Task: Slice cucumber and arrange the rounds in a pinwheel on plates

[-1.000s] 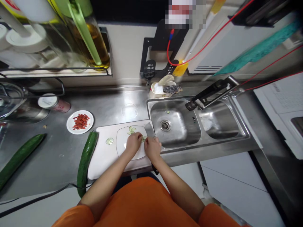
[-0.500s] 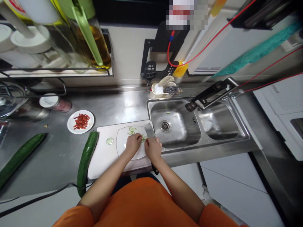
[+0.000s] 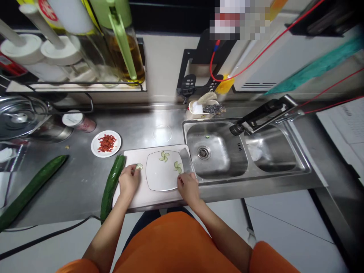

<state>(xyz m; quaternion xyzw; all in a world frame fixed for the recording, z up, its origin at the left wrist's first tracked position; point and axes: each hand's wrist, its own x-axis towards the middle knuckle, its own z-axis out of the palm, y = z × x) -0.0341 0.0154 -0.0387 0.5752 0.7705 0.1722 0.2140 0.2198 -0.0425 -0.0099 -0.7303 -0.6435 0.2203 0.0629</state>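
Note:
A white squarish plate (image 3: pixel 162 180) with a thin dark rim line lies on the white cutting board (image 3: pixel 136 197). Thin cucumber slices form two small pinwheels on it, one at the top (image 3: pixel 164 156) and one at the right (image 3: pixel 178 167). My left hand (image 3: pixel 128 182) is left of the plate, its fingertips pinched at a small pile of cucumber slices (image 3: pixel 139 166) on the board. At the plate's lower right edge, my right hand (image 3: pixel 189 188) is curled closed; what its fingers hold, if anything, is hidden. A knife blade (image 3: pixel 186 154) shows beyond it, the handle covered.
A whole cucumber (image 3: pixel 112 185) lies along the board's left edge, another (image 3: pixel 34 189) farther left. Behind them is a white dish (image 3: pixel 93 148) of red dried berries. The double sink (image 3: pixel 218 163) with a faucet (image 3: pixel 256 117) adjoins the board on the right.
My left hand has moved left from the plate to the slices on the board. My right hand has drawn back slightly from the right pinwheel, which now shows fully.

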